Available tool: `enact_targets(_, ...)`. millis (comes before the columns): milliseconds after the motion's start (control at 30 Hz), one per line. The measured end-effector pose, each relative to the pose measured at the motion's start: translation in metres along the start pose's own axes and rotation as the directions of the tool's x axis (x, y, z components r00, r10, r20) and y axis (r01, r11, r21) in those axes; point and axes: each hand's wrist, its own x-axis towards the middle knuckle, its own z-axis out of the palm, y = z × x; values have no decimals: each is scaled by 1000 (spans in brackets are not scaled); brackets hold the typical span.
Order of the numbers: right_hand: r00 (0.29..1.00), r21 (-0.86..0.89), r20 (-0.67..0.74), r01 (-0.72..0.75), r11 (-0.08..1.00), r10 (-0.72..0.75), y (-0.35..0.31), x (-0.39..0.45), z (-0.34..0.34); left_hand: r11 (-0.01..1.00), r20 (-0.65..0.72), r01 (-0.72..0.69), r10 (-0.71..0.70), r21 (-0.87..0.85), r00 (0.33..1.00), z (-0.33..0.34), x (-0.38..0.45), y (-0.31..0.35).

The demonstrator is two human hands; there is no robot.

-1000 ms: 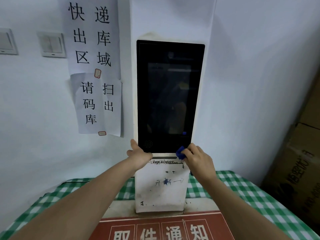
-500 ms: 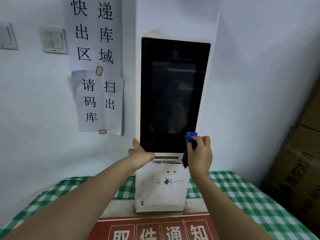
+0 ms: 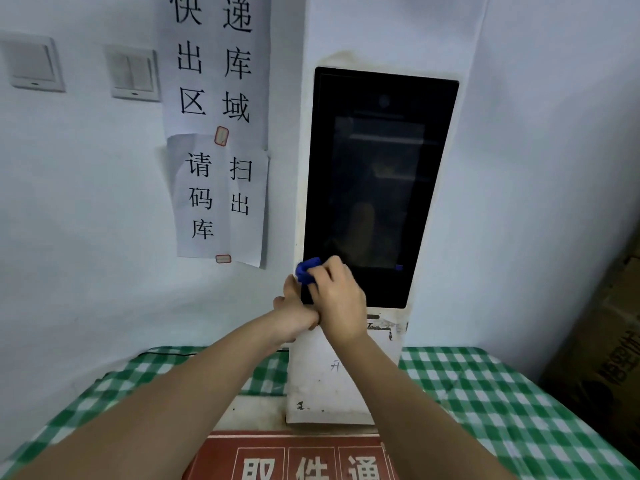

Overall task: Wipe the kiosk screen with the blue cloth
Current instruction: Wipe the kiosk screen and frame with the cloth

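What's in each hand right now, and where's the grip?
Right hand holds the bunched blue cloth, one end poking past the fingers. Left hand grips the kiosk's left edge.

The kiosk screen (image 3: 377, 188) is glossy black glass set in a scuffed, matt white plastic casing (image 3: 325, 386). A soft blue cloth (image 3: 306, 270) is bunched against it. Creased white paper notices (image 3: 218, 199) hang on the matt wall, and a woven green checked tablecloth (image 3: 485, 393) covers the desk.

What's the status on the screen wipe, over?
Right hand grips cloth at screen's lower left corner. Left hand braces kiosk's left edge, partly hidden behind right. Nothing blocks the screen above.
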Motion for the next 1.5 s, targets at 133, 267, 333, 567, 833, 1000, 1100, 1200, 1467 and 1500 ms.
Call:
enact_targets(133, 990, -89, 26, 137, 986, -135, 10, 5, -2, 999, 42, -12, 10, 36, 999, -8, 0, -6)
enact_targets(267, 989, -108, 34, 148, 983, -145, 29, 1, -13, 1000, 45, -6, 5, 13, 999, -9, 0, -7)
enact_targets(333, 995, -100, 20, 98, 990, -97, 47, -5, -20, 1000, 27, 4, -5, 25, 1000, -6, 1, -5)
enact_targets(567, 996, -145, -42, -80, 986, 74, 119, -28, -58, 994, -33, 50, -47, 97, 998, 3, 2, 4)
enact_targets(833, 997, -130, -57, -62, 990, 55, 102, -26, -44, 995, -16, 28, -27, 91, 1000, 2, -6, 10)
enact_targets(1000, 995, -106, -59, 77, 991, -84, 54, -9, -22, 994, 42, 3, 1, -107, 999, -7, -12, 9)
enact_targets(1100, 982, -112, -26, 184, 976, -188, 31, -2, -11, 967, 8, 30, -28, -254, 1000, -9, -14, 10)
enact_targets(1200, 973, -91, 2, 229, 969, -229, 16, 4, -5, 911, -31, 34, -52, -412, 998, -12, -15, 6)
enact_targets(1467, 914, -119, 105, 402, 908, -391, 13, 11, -12, 851, -109, 24, -95, -525, 990, -8, -10, 6)
enact_targets(1500, 913, -130, 115, 405, 905, -392, 16, 11, -14, 854, -109, 16, -86, -521, 990, -7, -11, 8)
